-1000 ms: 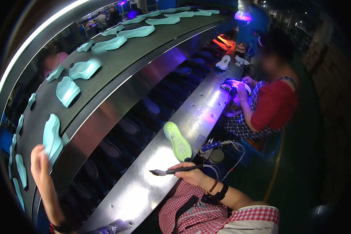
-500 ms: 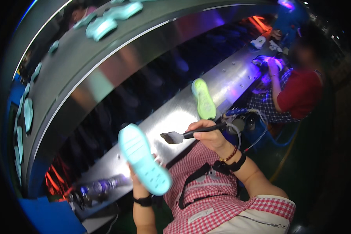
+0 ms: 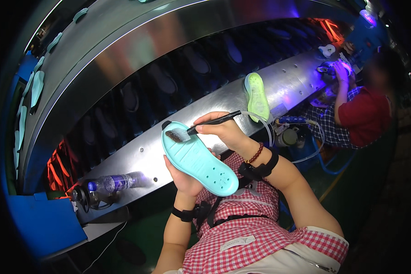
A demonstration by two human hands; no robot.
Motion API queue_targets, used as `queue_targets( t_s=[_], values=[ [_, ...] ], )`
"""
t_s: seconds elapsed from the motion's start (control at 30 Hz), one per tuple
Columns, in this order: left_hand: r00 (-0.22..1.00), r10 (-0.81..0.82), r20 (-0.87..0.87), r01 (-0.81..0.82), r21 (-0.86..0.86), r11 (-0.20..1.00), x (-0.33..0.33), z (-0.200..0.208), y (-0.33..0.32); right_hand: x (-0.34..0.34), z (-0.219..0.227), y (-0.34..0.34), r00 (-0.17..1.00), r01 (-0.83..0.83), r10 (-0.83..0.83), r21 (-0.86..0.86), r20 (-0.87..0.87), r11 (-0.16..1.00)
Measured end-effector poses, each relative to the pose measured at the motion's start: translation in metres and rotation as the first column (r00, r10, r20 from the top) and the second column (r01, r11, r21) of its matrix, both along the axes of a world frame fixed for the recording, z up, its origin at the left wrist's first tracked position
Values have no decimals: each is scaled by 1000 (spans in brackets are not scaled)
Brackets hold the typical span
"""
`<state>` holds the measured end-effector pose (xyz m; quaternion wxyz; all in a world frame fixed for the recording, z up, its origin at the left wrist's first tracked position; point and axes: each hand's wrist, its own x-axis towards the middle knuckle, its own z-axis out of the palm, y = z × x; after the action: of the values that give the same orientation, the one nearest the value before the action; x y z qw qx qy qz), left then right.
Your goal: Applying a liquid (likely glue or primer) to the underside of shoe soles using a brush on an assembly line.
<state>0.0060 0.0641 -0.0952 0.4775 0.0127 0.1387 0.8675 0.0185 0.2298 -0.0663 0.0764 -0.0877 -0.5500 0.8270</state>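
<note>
My left hand (image 3: 183, 179) is closed around the edge of a light turquoise shoe sole (image 3: 197, 163), supporting it from below. The sole tilts, its rounded end with a black tip at the upper left and its end with small holes at the lower right. In my right hand (image 3: 223, 129) is a brush (image 3: 214, 120) with a black handle and a clear tube running from it. Its dark bristles touch the sole's inner face near the black-tipped end. A yellow-green shoe sole (image 3: 257, 97) lies on the metal ledge (image 3: 201, 107), beyond my right hand.
A plastic bottle (image 3: 116, 182) lies on the ledge at the left. Behind the ledge, several soles sit in a dark machine opening; turquoise soles (image 3: 37, 86) ride a curved belt. A co-worker in a red sleeve (image 3: 369, 108) handles a shoe at the right. Beside them are a canister (image 3: 288, 138) and hoses.
My right hand has brought the brush left and up onto the turquoise sole. The sole has moved right and up in my left hand, and the whole view has shifted.
</note>
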Motion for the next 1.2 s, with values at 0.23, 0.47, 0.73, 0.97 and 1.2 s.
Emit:
queue_targets(
  t_s=[0.23, 0.47, 0.73, 0.97, 1.2],
  values=[
    [928, 357, -108, -373, -317, 872, -10, -7, 4, 20, 23, -30, 896, 175, 246, 803, -370, 569],
    [951, 287, -118, -308, -264, 914, -26, 18, -12, 58, 46, 6, 799, -378, 602, 780, 3, 499],
    [969, 237, 76, -225, -143, 964, 0, 34, 7, 27, 41, -14, 979, -66, 130, 356, -158, 932],
    [983, 124, -138, -138, -101, 985, -10, 13, -13, 39, 58, -7, 980, -102, 133, 205, -146, 974],
    [979, 147, -144, -141, 48, 989, 1, 29, -7, 55, 64, -7, 856, -426, 475, 244, -205, 871]
  ],
)
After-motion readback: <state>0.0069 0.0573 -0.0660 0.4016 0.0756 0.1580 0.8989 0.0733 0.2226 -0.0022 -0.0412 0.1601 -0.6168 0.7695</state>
